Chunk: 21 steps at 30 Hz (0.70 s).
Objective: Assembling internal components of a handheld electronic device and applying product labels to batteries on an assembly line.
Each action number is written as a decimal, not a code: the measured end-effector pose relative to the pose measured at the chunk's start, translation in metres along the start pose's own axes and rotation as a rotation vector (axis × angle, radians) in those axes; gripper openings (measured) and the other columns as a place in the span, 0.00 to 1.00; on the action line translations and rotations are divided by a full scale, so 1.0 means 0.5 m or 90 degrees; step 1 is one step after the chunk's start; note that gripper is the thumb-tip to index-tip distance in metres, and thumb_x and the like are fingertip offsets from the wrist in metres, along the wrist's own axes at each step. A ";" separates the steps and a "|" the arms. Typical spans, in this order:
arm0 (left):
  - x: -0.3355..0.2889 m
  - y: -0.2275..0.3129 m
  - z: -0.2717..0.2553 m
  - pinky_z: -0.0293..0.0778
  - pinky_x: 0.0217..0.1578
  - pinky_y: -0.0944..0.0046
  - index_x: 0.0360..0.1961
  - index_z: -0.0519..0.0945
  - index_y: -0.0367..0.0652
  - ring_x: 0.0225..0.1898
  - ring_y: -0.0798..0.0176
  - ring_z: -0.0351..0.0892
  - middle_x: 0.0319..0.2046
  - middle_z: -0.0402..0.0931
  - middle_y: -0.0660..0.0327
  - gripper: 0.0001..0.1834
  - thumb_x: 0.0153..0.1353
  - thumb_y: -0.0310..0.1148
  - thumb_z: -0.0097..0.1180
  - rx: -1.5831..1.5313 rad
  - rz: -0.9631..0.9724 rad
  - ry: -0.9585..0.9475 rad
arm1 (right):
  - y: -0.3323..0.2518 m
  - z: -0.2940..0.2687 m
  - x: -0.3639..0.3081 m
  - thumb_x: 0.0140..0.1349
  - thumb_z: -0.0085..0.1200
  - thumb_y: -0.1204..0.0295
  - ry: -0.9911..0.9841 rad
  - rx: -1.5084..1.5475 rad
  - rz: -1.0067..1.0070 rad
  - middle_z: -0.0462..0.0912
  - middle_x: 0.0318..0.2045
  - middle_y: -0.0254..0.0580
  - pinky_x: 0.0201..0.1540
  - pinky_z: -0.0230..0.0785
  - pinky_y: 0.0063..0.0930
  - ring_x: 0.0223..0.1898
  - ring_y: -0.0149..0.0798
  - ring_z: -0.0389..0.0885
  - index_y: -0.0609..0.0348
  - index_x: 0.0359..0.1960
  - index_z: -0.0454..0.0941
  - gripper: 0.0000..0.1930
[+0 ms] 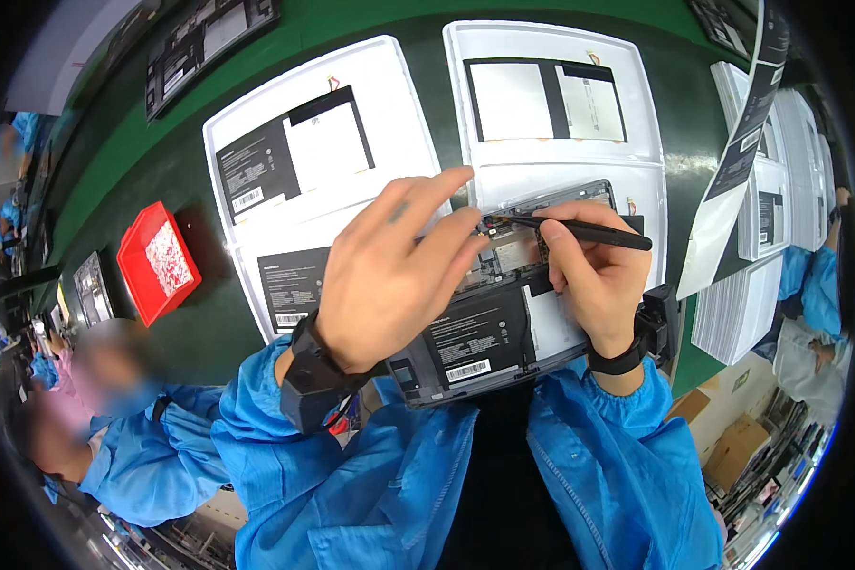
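Below my hands lies an opened tablet (415, 388), tilted, its circuit board and inner parts exposed. A black battery (463, 344) with a white label fills its near half. In my right hand (594, 285) is a pair of black tweezers (610, 236), gripped like a pen, tips pointing left to the board's upper edge. My left hand (380, 271) hovers over the tablet's left side, fingers stretched and apart. Its fingertips are close to the tweezer tips; whether they touch the board, I cannot tell. The left hand covers part of the tablet.
White trays (404, 104) with flat batteries (328, 142) stand behind the tablet. A red bin (135, 249) of small white pieces is at left. More white trays (731, 309) are stacked at right, beside a hanging label strip (731, 180). Another person's blue sleeve (157, 456) shows lower left.
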<state>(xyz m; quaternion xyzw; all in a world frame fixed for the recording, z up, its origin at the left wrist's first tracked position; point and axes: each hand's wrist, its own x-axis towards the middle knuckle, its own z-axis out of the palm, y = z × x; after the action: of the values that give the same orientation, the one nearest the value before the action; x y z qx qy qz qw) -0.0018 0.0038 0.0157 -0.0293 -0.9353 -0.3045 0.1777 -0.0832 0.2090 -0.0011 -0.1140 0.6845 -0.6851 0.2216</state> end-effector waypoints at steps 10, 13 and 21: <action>0.007 -0.005 0.038 0.81 0.34 0.61 0.36 0.86 0.36 0.43 0.53 0.83 0.52 0.82 0.55 0.09 0.52 0.22 0.71 0.007 -0.012 -0.025 | -0.002 0.003 0.005 0.65 0.64 0.79 0.019 -0.049 0.009 0.85 0.29 0.35 0.23 0.66 0.10 0.22 0.18 0.76 0.69 0.43 0.84 0.07; 0.009 -0.005 0.042 0.81 0.36 0.61 0.35 0.86 0.36 0.43 0.54 0.83 0.51 0.83 0.55 0.09 0.52 0.21 0.70 -0.012 -0.015 -0.018 | -0.006 -0.001 0.008 0.65 0.65 0.79 0.016 -0.023 0.024 0.84 0.26 0.34 0.22 0.64 0.10 0.21 0.17 0.75 0.70 0.42 0.84 0.07; 0.011 -0.004 0.046 0.80 0.43 0.58 0.34 0.86 0.35 0.44 0.52 0.83 0.49 0.84 0.53 0.08 0.52 0.21 0.71 -0.064 -0.041 -0.028 | -0.006 -0.001 0.017 0.65 0.64 0.78 0.028 -0.013 0.054 0.83 0.24 0.31 0.21 0.61 0.12 0.20 0.16 0.73 0.70 0.42 0.85 0.08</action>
<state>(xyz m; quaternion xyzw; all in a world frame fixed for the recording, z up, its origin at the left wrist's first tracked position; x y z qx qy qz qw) -0.0145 0.0151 -0.0009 -0.0147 -0.9230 -0.3558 0.1458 -0.0911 0.2054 0.0006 -0.0719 0.7006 -0.6702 0.2341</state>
